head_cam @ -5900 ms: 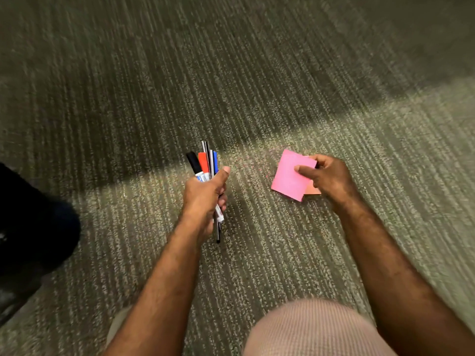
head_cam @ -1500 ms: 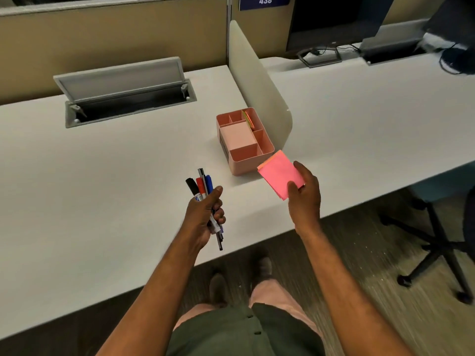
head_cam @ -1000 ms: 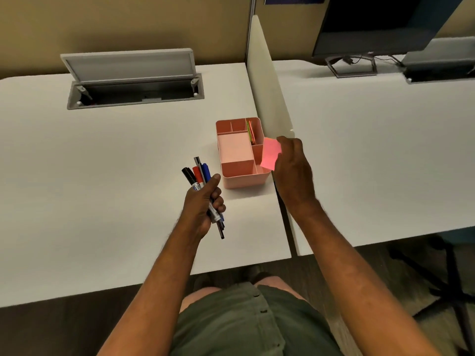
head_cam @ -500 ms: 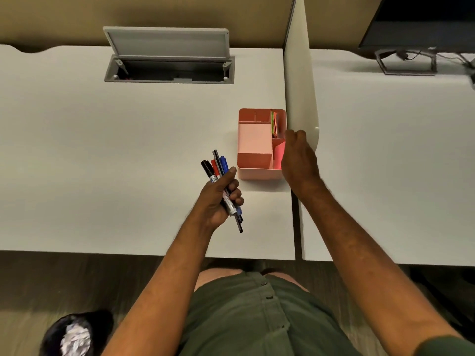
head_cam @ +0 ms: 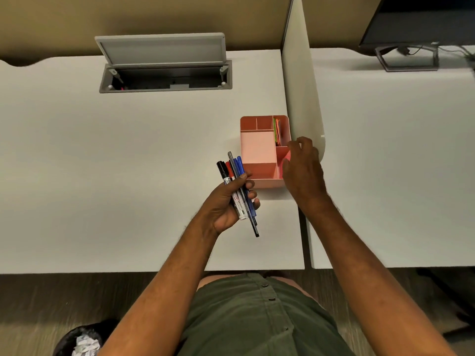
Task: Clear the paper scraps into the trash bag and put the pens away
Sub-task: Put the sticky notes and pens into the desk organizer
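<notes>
My left hand [head_cam: 226,201] grips a bundle of pens and markers [head_cam: 237,187] upright above the white desk [head_cam: 128,176], just left of a pink desk organizer [head_cam: 257,147]. My right hand [head_cam: 303,168] hovers over the organizer's right front compartment with loosely spread fingers and holds nothing. A bit of the pink sticky pad [head_cam: 285,160] shows inside that compartment, under my fingers. Coloured papers [head_cam: 277,131] stand in the slot behind it. A black trash bag [head_cam: 79,341] with crumpled paper scraps sits on the floor at the lower left.
A cream divider panel [head_cam: 300,80] rises right beside the organizer. An open grey cable hatch [head_cam: 164,70] lies at the desk's back. A monitor on its stand [head_cam: 411,42] occupies the neighbouring desk at the far right.
My right hand carried the pink sticky pad from the desk edge into the organizer's right compartment and let go of it. The left hand kept holding the pens throughout.
</notes>
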